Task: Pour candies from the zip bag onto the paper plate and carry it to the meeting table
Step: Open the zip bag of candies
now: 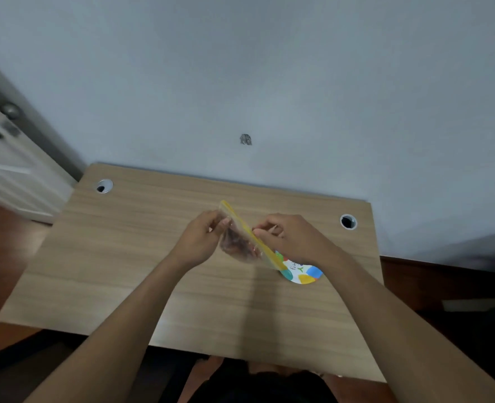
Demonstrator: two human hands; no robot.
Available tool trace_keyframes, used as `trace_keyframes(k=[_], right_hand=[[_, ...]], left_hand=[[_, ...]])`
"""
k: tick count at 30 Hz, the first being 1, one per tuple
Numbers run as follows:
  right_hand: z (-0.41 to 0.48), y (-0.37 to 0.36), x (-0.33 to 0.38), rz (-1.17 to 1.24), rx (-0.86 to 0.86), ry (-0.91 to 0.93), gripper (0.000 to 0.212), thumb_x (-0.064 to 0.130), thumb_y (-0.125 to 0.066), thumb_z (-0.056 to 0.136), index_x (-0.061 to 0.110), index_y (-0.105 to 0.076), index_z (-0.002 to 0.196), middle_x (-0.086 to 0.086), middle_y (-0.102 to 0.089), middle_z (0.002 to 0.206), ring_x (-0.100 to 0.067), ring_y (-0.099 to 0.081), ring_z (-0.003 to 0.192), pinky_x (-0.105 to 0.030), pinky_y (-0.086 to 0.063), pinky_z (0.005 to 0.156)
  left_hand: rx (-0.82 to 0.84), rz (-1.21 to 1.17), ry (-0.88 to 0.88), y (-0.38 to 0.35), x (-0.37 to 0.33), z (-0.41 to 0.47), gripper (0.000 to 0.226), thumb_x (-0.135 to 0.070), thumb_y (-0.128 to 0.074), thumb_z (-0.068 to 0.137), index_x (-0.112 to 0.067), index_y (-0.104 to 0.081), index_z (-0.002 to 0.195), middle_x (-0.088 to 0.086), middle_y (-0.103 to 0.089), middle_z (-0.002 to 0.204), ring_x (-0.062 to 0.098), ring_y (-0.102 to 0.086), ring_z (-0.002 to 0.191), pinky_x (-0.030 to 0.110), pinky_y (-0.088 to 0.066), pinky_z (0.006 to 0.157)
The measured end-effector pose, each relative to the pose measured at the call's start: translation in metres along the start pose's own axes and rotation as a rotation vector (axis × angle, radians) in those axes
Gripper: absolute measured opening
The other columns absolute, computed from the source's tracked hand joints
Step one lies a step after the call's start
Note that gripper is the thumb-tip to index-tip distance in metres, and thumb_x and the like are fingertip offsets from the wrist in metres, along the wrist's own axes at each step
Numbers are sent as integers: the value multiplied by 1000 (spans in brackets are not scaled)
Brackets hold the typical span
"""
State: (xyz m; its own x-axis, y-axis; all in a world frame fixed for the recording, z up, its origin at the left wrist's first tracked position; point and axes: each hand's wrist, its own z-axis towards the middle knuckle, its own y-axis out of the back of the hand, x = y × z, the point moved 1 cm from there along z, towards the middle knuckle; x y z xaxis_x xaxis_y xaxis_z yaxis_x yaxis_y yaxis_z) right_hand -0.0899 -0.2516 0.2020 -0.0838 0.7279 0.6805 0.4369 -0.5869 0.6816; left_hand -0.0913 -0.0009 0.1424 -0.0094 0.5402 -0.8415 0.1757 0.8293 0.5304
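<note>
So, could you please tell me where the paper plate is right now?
In the head view, the paper plate lies on the wooden desk, right of centre, partly hidden beneath the right hand and the zip bag.

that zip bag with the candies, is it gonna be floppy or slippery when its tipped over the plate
Probably floppy: the zip bag is thin clear plastic that sags below the left hand and right hand. Its dark candies bunch at the bottom, so they may shift suddenly and tumble out together. The yellow zip strip looks stiffer, likely the surer place to grip.
</note>
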Motion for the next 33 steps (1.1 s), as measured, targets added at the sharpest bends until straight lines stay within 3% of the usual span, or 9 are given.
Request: trace_keyframes(k=[3, 10, 13, 16, 19, 22, 25, 29, 33], right_hand=[[-7, 0, 8, 8, -2, 8, 18, 48, -68, 101, 34, -80, 105, 41, -69, 77, 10, -65, 71, -7, -45, 60], [-11, -6, 9, -28, -49, 45, 11, 30, -73, 101, 22, -81, 102, 49, -62, 68, 14, -62, 69, -7, -43, 63], [-10, -7, 8, 34, -84, -20, 9, 34, -77, 98, 27, -83, 95, 32, -70, 71, 12, -63, 65, -11, -42, 61], [-10, -8, 7, 89, -91, -68, 9, 33, -81, 94, 25, -84, 90, 14, -72, 71, 5, -61, 59, -24, -51, 64], [-11, -10, 3, 123, -106, -107, 12, 37, -86, 89, 25, -85, 90, 11, -74, 73, 0, -60, 63, -32, -55, 70], [-15, -12, -1, 167, -101, -130, 21, 43, -91, 83, 24, -84, 88, 2, -80, 80, -2, -60, 67, -30, -49, 70], [-19, -15, -4, 237, -71, -150, 31, 47, -96, 74, 21, -83, 86, -3, -82, 87, -4, -63, 70, -30, -49, 71], [-25, -18, -9, 382, -27, -203, 47, 54, -97, 65, 17, -81, 89, -11, -82, 91, -9, -63, 69, -33, -48, 72], [-31, -20, -14, 521, -62, -223, 38, 52, -91, 80, 19, -78, 95, -9, -82, 87, -13, -62, 72, -35, -45, 75]], left_hand=[[-7, -56, 27, 3, -9, -9, 27, -32, -57, 104, -16, -77, 95, 9, -74, 87, 2, -62, 74, 22, -46, 75], [-1, -155, 62, 2, -8, -21, 26, -26, -59, 106, -9, -75, 95, 21, -77, 87, 11, -65, 72, 31, -51, 75], [-66, -135, 93, 1, -8, -22, 24, -30, -61, 107, -12, -75, 113, 12, -77, 99, 15, -70, 83, 32, -54, 79], [-190, -156, 190, -5, -15, -26, 40, -31, -64, 107, -17, -60, 144, 4, -60, 129, 23, -70, 104, 31, -55, 90], [-342, -148, 224, -13, -27, -34, 32, -44, -64, 104, -15, -67, 118, 4, -71, 117, 23, -73, 100, 45, -61, 93], [-136, -422, 374, -23, -41, -41, 44, -57, -66, 100, -13, -65, 95, 3, -78, 90, 33, -80, 93, 55, -66, 92], [124, -668, 454, -33, -51, -47, 47, -53, -71, 99, -7, -67, 102, 10, -77, 96, 29, -81, 94, 54, -67, 94], [150, -813, 404, -39, -51, -47, 38, -27, -71, 104, 9, -68, 115, 20, -79, 95, 30, -76, 92, 45, -67, 92], [112, -807, 370, -39, -45, -42, 33, -13, -69, 104, 18, -66, 117, 22, -78, 97, 32, -74, 92, 38, -66, 88]])
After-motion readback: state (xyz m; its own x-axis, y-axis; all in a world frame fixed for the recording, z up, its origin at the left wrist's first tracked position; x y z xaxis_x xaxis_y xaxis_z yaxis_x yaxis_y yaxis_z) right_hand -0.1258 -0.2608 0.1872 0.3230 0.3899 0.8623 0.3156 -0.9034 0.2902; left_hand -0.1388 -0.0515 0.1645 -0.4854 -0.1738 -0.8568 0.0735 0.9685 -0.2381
